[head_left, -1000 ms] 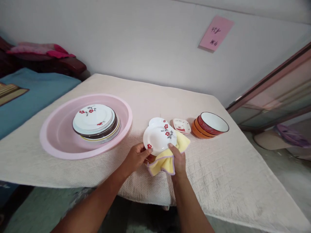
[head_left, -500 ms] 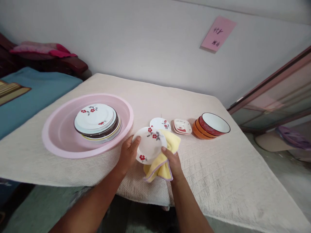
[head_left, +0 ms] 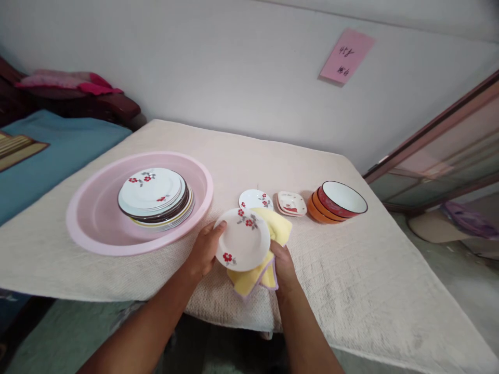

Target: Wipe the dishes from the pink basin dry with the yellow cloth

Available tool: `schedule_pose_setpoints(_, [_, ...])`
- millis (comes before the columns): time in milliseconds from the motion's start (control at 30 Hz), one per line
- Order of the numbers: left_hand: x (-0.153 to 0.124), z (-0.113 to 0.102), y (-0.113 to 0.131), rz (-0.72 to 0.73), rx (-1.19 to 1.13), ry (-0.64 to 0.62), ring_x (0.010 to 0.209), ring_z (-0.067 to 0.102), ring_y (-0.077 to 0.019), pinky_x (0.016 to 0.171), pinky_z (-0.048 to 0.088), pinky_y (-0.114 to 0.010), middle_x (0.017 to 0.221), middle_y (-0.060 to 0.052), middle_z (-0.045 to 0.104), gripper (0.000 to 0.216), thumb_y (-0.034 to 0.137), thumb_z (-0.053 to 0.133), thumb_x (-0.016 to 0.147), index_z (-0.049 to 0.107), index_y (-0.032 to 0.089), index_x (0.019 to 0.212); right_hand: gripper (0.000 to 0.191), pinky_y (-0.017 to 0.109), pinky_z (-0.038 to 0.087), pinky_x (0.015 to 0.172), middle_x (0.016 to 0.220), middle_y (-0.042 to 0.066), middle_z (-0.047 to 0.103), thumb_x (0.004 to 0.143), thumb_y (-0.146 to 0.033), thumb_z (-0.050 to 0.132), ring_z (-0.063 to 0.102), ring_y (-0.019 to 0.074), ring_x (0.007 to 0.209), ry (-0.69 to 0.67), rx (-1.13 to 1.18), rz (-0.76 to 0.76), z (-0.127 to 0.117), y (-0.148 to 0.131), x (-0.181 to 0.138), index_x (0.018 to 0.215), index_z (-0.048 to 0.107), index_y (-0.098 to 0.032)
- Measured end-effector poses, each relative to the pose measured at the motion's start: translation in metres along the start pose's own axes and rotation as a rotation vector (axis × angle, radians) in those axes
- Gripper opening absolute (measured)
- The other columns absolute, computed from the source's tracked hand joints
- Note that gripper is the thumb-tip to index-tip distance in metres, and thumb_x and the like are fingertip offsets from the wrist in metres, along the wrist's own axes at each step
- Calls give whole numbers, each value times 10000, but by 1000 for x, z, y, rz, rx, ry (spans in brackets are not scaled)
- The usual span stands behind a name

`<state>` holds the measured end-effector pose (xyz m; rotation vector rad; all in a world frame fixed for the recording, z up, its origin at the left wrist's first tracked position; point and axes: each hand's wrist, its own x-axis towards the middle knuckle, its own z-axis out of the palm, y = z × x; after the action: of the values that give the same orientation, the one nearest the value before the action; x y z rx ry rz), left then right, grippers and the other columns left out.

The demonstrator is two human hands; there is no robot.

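Observation:
My left hand (head_left: 206, 246) grips the left rim of a white plate (head_left: 242, 241) with red flowers and grey leaves, thumb on top. Behind and below that plate bunches a yellow cloth (head_left: 277, 224) with a purple edge. Closed on the cloth at the plate's right side is my right hand (head_left: 284, 263); its fingers are mostly hidden. The plate is held above the table, tilted towards me. Just beyond it lies another flowered plate (head_left: 255, 198), partly covered by the cloth.
On the left, a pink basin (head_left: 89, 218) holds a stack of plates (head_left: 150, 189). Small square dishes (head_left: 291, 203) and a stack of orange and red bowls (head_left: 338, 201) stand to the right on the white-covered table (head_left: 343, 291). Behind is a wall with a pink note (head_left: 346, 56).
The plate has shifted slightly down and right. My right thumb has slipped from the plate's face to its right edge with the cloth.

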<state>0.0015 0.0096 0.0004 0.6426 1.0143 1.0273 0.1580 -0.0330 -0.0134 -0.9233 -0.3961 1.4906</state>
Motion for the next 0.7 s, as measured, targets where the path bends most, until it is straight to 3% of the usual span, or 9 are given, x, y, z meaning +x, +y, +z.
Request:
schedule_pose_setpoints(167, [-7, 2, -6, -162, 104, -263, 685, 659, -207, 624, 497, -292, 832, -108, 719, 378, 398, 662, 736, 680, 114, 984, 417, 401, 538, 801, 899, 47, 742, 626, -310, 736, 679, 281, 891, 45, -2, -41, -8, 4, 10, 1022, 667, -200])
schedule_pose_setpoints(267, [-5, 2, -8, -127, 94, -184, 663, 652, -199, 601, 489, -281, 814, -110, 715, 371, 407, 657, 739, 675, 109, 959, 385, 393, 544, 778, 916, 42, 740, 628, -293, 728, 685, 271, 856, 35, -3, -44, -8, 5, 10, 998, 676, -202])
schedule_pose_setpoints(500, [5, 1, -8, 17, 3, 72, 658, 634, -171, 606, 483, -269, 829, -87, 706, 359, 395, 663, 721, 643, 115, 945, 531, 389, 546, 762, 890, 24, 737, 601, -183, 709, 687, 262, 826, 85, -23, -88, -7, -1, 5, 1124, 619, -205])
schedule_pose_setpoints(700, [12, -2, -11, 149, -18, 197, 786, 651, -217, 682, 495, -307, 898, -94, 704, 434, 439, 659, 707, 638, 115, 994, 449, 423, 548, 726, 812, 45, 733, 585, -197, 717, 684, 272, 737, 83, -62, 25, -13, -4, -1, 1028, 648, -169])
